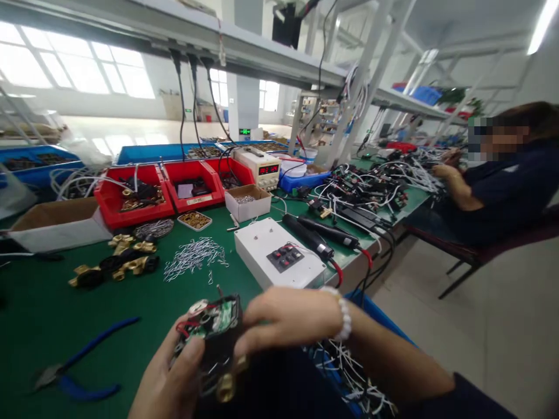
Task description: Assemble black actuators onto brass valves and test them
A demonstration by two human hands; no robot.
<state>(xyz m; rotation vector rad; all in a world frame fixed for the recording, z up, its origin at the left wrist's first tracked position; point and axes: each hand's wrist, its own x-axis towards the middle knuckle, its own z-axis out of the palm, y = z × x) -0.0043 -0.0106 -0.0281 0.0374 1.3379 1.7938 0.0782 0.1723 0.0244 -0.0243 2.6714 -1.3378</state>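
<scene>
My left hand (168,372) is closed around an open black housing (218,349) with a green circuit board (225,314), thin red wires and a round silver disc inside. A brass fitting (226,387) sticks out at its lower end, with bent wire clips just above it. My right hand (283,317), a white bead bracelet at its wrist, has its thumb and fingers pinched at the housing's right side; what lies between the fingertips is hidden. Beyond the housing is a pile of silver wire clips (194,258). Blue-handled pliers (87,355) lie open to the left.
Brass fittings (126,256) lie on the green bench (148,299). Behind them stand red bins (131,198), a white carton (248,203) and a power supply (257,166). A white switch box (279,250) sits beside two black electric screwdrivers (308,233). A co-worker (502,180) sits at right.
</scene>
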